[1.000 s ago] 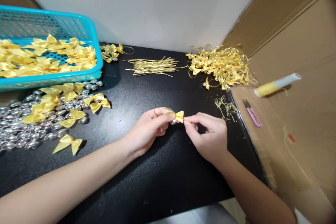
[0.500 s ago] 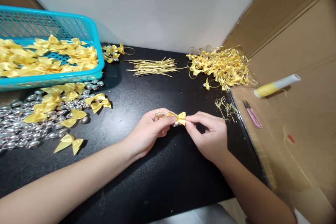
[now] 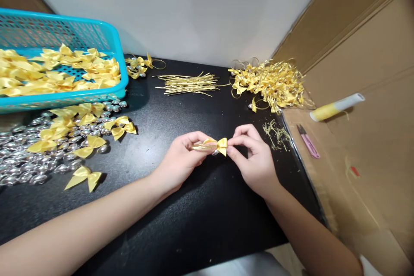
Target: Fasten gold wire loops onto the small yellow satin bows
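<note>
Between my hands, above the black table, is a yellow ribbon bow with a loop of gold cord and a silver bead partly hidden beneath it. My left hand pinches the cord loop and the left side of the bow. From the right, my right hand has its thumb and index finger closed on the bow's other edge, its remaining fingers curled.
At left stands a turquoise basket of yellow bows, with silver beads and loose bows before it. Gold cord lengths lie mid-table. Finished-looking bows with loops are heaped right, near cord scraps and pink snips.
The bow and its loop have turned slightly, so the loop looks flatter and another part of the ribbon shows. My right hand's fingers have shifted, with the knuckles raised a little.
</note>
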The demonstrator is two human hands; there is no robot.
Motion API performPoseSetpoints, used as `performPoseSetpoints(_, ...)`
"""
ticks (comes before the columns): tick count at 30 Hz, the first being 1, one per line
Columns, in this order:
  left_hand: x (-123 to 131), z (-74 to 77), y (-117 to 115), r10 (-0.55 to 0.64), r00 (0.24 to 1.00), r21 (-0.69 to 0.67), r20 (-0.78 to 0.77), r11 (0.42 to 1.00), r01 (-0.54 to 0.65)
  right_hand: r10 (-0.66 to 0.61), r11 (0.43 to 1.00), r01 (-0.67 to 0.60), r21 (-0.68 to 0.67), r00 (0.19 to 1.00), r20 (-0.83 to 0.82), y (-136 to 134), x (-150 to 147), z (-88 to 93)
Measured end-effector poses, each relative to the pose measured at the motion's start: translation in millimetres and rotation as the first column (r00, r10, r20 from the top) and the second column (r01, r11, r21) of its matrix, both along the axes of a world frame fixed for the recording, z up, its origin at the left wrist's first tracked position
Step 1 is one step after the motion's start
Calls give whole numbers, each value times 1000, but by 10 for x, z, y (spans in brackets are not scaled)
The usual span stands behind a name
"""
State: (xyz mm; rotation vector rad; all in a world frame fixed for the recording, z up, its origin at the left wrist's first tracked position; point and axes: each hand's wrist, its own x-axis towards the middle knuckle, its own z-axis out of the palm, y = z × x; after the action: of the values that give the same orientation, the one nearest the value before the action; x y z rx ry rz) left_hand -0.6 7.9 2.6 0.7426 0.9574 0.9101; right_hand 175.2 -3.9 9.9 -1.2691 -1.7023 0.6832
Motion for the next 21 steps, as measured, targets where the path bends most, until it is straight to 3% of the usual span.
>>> performPoseSetpoints(5,6,4,7,-1,1000,10,-16,1000,1,38,989,-58,-133,988,-149,9,-4,-41)
performPoseSetpoints(10,10,49,71,40,997,-93,72,995,-33,133,961,-160,-224,983,-127,32,38,24)
performPoseSetpoints(21,-25,40,70,33,999,-93,10,995,-32,288,886,-375,-272,906,-310,10,26,69)
